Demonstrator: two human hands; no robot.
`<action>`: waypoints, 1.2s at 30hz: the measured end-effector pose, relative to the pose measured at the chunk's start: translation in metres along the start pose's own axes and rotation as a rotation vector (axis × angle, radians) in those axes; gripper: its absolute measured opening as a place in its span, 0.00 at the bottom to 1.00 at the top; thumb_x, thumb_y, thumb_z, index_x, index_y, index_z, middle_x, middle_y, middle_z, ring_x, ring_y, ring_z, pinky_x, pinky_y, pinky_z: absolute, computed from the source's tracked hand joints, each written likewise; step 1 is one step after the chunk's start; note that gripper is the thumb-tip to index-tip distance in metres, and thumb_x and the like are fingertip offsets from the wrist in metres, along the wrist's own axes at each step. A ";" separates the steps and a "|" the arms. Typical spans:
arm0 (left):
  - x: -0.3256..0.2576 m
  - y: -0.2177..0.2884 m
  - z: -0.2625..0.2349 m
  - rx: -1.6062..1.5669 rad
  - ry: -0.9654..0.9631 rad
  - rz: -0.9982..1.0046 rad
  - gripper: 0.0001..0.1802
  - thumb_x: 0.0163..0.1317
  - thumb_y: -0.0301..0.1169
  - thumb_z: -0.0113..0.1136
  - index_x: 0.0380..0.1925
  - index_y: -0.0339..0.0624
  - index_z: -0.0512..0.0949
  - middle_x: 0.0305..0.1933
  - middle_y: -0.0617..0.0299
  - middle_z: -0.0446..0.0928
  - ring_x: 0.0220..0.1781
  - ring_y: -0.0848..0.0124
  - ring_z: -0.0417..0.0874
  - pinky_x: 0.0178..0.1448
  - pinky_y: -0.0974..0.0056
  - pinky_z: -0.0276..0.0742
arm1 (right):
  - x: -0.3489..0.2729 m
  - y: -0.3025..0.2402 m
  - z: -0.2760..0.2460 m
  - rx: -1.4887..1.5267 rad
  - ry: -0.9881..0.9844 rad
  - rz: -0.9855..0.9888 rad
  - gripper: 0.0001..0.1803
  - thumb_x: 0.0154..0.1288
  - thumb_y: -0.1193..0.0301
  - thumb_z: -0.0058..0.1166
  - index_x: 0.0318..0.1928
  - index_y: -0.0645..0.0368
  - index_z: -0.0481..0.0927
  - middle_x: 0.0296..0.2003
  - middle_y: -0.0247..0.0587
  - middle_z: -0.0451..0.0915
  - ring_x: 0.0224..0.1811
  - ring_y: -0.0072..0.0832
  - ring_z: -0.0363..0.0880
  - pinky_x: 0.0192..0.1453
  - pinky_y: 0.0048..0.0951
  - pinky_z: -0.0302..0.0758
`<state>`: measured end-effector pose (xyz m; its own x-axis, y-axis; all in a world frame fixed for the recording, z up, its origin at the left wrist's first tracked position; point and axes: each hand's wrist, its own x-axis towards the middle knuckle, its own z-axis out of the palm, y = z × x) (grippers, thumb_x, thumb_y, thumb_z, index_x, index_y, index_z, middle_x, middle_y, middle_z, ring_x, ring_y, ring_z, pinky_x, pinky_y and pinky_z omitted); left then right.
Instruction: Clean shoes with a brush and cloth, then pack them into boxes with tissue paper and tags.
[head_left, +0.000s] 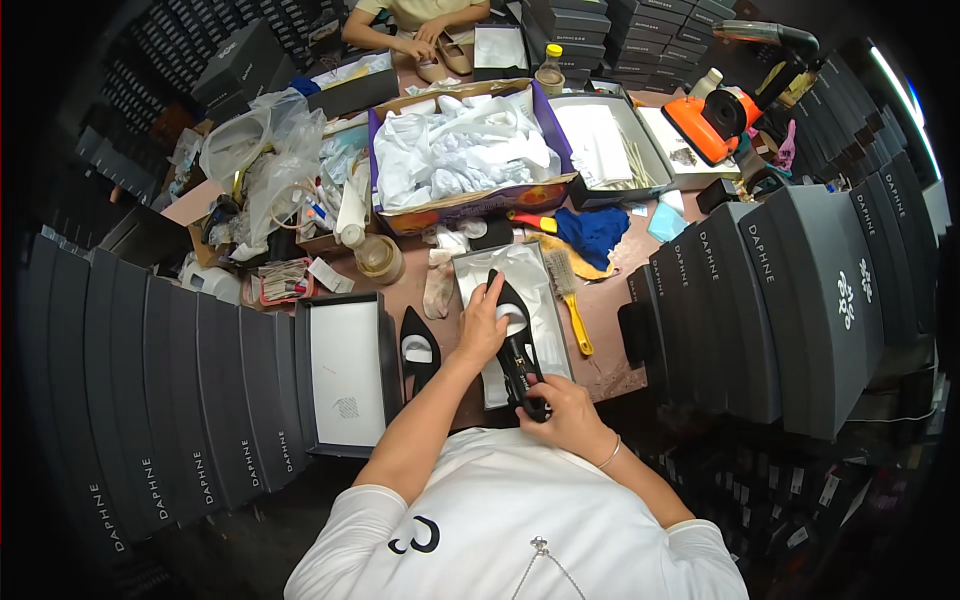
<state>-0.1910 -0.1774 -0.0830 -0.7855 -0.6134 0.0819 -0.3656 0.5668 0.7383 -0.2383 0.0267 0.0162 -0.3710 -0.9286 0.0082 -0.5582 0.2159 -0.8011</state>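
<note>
Both my hands are on a black pointed shoe (513, 345), held over an open shoebox (540, 300) lined with white tissue paper. My left hand (482, 325) wraps round the shoe near its toe, where white stuffing shows in the opening. At the heel end, my right hand (566, 411) grips it with bent fingers. A matching black shoe (418, 352) lies to the left of my left forearm, toe pointing away, with white padding inside. Beside it an open grey box lid (345, 375) shows its pale inner face.
A brush with a yellow handle (577, 325) lies right of the box. Beyond are a blue cloth (592, 235), a glass jar (379, 259) and a purple carton (470, 204) of crumpled paper. Grey shoebox stacks (200, 380) flank both sides. Opposite, a co-worker's hands (425, 42) handle beige shoes.
</note>
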 end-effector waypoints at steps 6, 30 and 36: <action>-0.009 0.031 -0.047 -1.319 -0.330 -0.398 0.48 0.65 0.50 0.56 0.73 0.48 0.38 0.73 0.54 0.53 0.72 0.62 0.58 0.70 0.49 0.55 | -0.025 0.031 -0.032 1.479 0.287 0.406 0.26 0.59 0.57 0.58 0.48 0.67 0.78 0.45 0.50 0.81 0.47 0.44 0.82 0.50 0.36 0.81; -0.038 0.068 -0.019 -1.753 -0.161 -0.699 0.23 0.72 0.48 0.45 0.56 0.43 0.67 0.56 0.58 0.71 0.57 0.65 0.72 0.64 0.51 0.69 | -0.026 0.062 0.003 2.258 0.394 0.582 0.29 0.62 0.46 0.51 0.53 0.55 0.76 0.43 0.47 0.81 0.40 0.43 0.83 0.39 0.32 0.86; -0.040 0.042 -0.005 -1.860 -0.141 -0.809 0.20 0.72 0.41 0.43 0.55 0.38 0.68 0.56 0.53 0.73 0.58 0.60 0.73 0.64 0.50 0.69 | -0.023 0.043 0.000 1.812 0.400 0.570 0.33 0.65 0.47 0.49 0.60 0.60 0.69 0.48 0.46 0.79 0.46 0.39 0.82 0.48 0.38 0.85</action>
<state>-0.1725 -0.1319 -0.0521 -0.7973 -0.2947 -0.5267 0.1974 -0.9520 0.2338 -0.2537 0.0576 -0.0180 -0.4705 -0.7049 -0.5309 0.8811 -0.3421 -0.3266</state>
